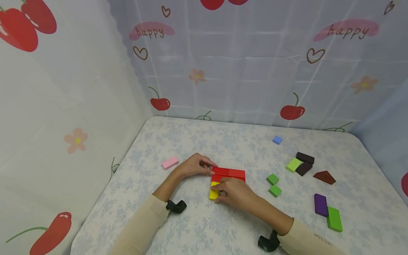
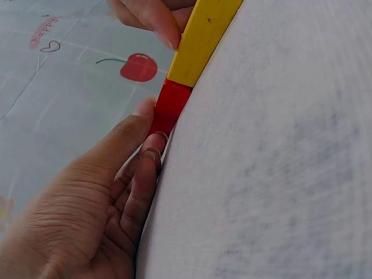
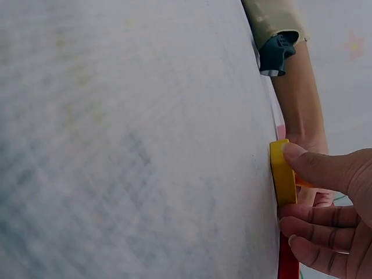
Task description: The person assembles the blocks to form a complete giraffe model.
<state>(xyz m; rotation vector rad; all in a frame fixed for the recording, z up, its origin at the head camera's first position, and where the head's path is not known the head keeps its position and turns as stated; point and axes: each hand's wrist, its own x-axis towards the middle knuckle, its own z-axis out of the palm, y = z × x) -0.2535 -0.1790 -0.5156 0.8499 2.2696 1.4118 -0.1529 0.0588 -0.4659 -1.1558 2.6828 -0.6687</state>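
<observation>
Several red blocks (image 1: 236, 173) lie side by side in two rows at the middle of the table. Against their near left edge sits a yellow block (image 1: 213, 195), flat on the cloth. My left hand (image 1: 195, 165) is at the left end of the red rows; its thumb and curled fingertips hold the end of a red block (image 2: 173, 100) in the left wrist view. Reaching over the near red row, my right hand (image 1: 237, 192) pinches the yellow block (image 3: 283, 174) between thumb and fingers. That hand hides part of the red and yellow blocks.
A pink block (image 1: 170, 162) lies left of the left hand. On the right are two small green blocks (image 1: 273, 179), a lime block (image 1: 293, 165), dark blocks (image 1: 305, 158), a brown block (image 1: 324, 177), a purple block (image 1: 320, 204), a long green block (image 1: 334, 219) and a blue block (image 1: 277, 140).
</observation>
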